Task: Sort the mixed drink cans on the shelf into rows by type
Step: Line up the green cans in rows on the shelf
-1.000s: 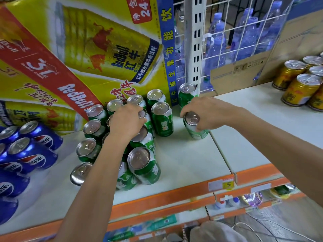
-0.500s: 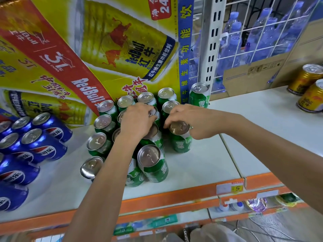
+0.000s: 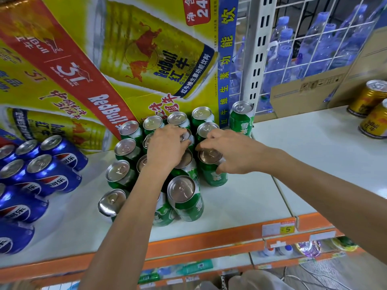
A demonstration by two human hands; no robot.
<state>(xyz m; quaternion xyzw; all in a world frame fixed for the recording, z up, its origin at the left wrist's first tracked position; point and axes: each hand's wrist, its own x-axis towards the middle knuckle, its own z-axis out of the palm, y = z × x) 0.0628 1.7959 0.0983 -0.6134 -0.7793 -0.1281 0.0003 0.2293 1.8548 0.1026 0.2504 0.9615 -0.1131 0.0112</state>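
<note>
Several green cans (image 3: 184, 197) stand packed in rows on the white shelf (image 3: 240, 204). My right hand (image 3: 232, 152) grips one green can (image 3: 213, 172) by its rim at the right edge of the cluster, thumb on its side. My left hand (image 3: 167, 146) rests curled on top of the cans in the cluster's middle and hides the can under its palm. One more green can (image 3: 241, 120) stands alone behind, by the shelf post. Blue Pepsi cans (image 3: 50, 170) are grouped at the left, gold Red Bull cans (image 3: 374, 114) at the far right.
A yellow Red Bull carton (image 3: 104, 59) stands behind the green cans. A white slotted post (image 3: 258, 53) and a wire grid with water bottles (image 3: 314, 42) close the back. The shelf's orange front edge (image 3: 209, 241) carries price tags. Bare shelf lies between the green and gold cans.
My right hand has carried its green can leftward, from out on the bare shelf to the right edge of the cluster. My left hand has stayed on the cluster.
</note>
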